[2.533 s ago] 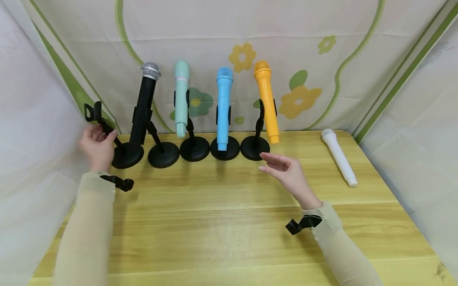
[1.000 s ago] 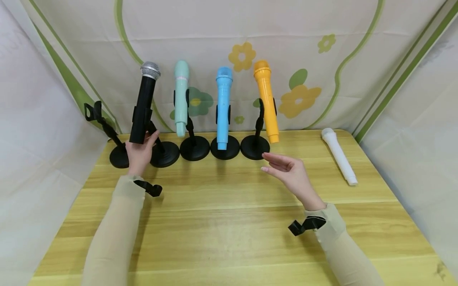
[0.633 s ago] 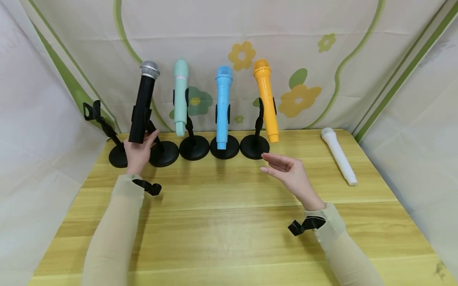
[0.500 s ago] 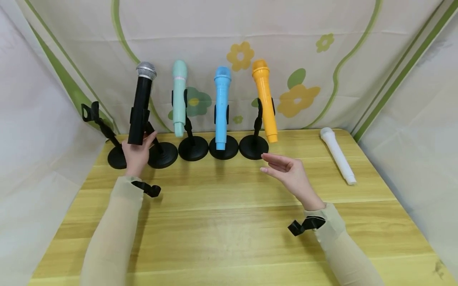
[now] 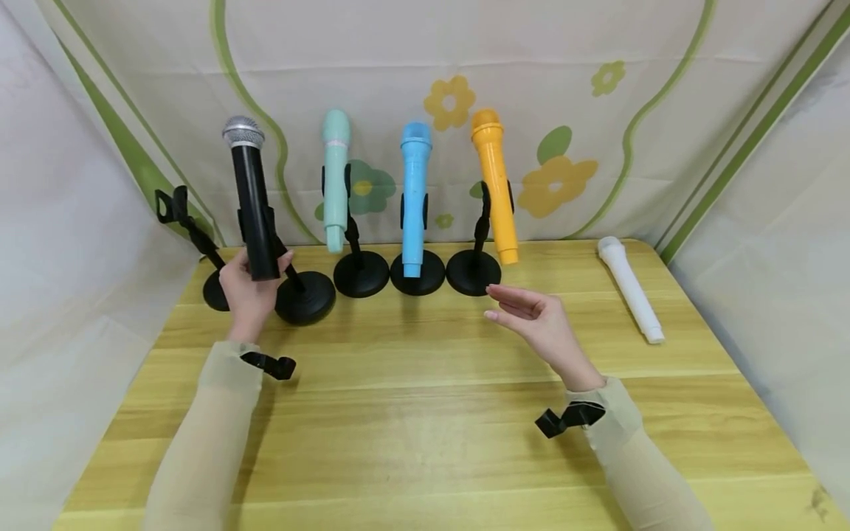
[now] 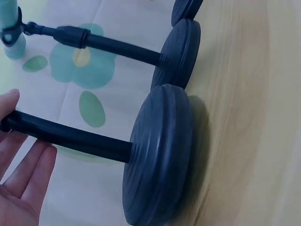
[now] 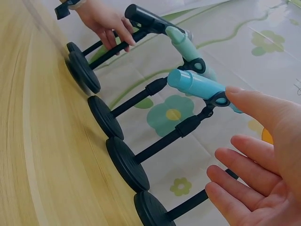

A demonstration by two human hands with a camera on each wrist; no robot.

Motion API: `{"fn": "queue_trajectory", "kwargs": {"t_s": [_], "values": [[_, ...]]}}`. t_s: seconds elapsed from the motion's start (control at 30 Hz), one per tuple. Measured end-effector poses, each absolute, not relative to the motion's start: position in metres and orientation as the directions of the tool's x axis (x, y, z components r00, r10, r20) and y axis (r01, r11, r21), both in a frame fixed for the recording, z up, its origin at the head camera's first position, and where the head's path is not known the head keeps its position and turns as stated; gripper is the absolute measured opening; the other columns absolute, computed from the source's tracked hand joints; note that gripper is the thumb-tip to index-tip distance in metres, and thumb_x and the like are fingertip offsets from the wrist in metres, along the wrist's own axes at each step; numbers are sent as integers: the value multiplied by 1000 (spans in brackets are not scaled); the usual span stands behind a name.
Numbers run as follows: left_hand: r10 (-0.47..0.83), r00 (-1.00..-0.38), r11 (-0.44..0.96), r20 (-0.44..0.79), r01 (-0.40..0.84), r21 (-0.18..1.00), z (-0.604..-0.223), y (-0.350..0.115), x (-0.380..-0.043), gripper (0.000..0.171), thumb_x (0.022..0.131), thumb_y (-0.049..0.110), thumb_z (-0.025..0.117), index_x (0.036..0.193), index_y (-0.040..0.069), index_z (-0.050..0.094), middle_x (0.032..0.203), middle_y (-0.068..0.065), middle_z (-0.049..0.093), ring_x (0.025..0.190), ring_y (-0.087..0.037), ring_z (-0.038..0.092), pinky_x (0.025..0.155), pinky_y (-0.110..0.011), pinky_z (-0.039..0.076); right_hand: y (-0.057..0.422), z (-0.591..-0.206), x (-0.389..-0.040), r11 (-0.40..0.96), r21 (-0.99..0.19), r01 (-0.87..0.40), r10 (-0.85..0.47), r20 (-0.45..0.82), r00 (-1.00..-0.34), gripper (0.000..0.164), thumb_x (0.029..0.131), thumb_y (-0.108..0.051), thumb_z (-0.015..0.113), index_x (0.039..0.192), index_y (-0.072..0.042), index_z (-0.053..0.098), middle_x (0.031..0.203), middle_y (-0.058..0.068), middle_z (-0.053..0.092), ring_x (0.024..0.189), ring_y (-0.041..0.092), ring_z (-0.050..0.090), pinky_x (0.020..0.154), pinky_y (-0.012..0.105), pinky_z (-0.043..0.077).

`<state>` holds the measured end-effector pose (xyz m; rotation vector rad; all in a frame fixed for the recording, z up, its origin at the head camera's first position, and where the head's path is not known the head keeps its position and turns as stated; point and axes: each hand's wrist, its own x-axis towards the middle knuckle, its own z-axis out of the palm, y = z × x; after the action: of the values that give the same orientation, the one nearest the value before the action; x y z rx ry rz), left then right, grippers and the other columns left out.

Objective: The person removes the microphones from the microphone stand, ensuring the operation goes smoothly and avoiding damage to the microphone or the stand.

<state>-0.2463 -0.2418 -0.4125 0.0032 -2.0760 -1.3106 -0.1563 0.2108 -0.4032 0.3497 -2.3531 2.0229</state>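
Observation:
My left hand (image 5: 247, 304) holds the pole of a black microphone stand (image 5: 305, 301) in the head view. Clipped on that stand is a black microphone (image 5: 252, 203) with a silver mesh head, its lower end in front of my fingers. The left wrist view shows thumb and fingers around the pole, and a shadow beside the round base (image 6: 160, 155). My right hand (image 5: 541, 328), fingers loosely bent and holding nothing, hovers before the stand with the orange microphone (image 5: 494, 188). A stand with a bare clip (image 5: 174, 206) is at far left, its base partly behind my left hand.
A mint microphone (image 5: 336, 181) and a blue microphone (image 5: 415, 199) sit in stands along the back of the wooden table (image 5: 412, 413). At the right lies a white microphone (image 5: 629, 289). A flowered cloth (image 5: 531, 66) hangs behind.
My left hand went from the far-left stand to the black microphone's stand. That stand then moved towards me, and its microphone's head swung left. My right hand stays nearly still.

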Motion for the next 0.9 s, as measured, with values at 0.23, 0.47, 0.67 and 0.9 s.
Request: {"fn": "queue_trajectory", "kwargs": {"t_s": [0.23,0.47,0.67,0.9], "values": [[-308,-781,483,543,364,797,-411,-236,-229,28,83,28,87,88,7,70,63,-5,57,55,-16,48,54,-26,36,210,-402,-155,129,-974,-186,-151,166,-974,48,90,-19,82,133,-4,68,132,12,66,122,21,62,99,28,51],[-250,-784,471,568,414,779,-408,-218,-209,21,84,13,87,90,1,70,63,0,60,49,-8,45,47,-20,32,211,-403,-155,131,-975,-181,-159,160,-974,47,90,-18,82,132,-3,68,132,16,65,121,22,63,98,27,51],[-213,-808,369,550,455,811,-383,-196,-182,20,84,1,83,100,-5,72,83,-1,74,64,-1,63,59,-14,49,210,-404,-155,136,-974,-181,-165,158,-974,47,89,-19,83,131,-3,68,132,15,66,120,22,64,97,27,52],[-163,-814,350,558,481,804,-381,-184,-172,28,82,-2,84,107,-6,71,95,-10,76,78,0,69,73,-14,55,209,-402,-154,123,-979,-165,-161,144,-976,48,89,-21,83,131,-5,69,131,11,67,121,22,63,98,28,52]]}}
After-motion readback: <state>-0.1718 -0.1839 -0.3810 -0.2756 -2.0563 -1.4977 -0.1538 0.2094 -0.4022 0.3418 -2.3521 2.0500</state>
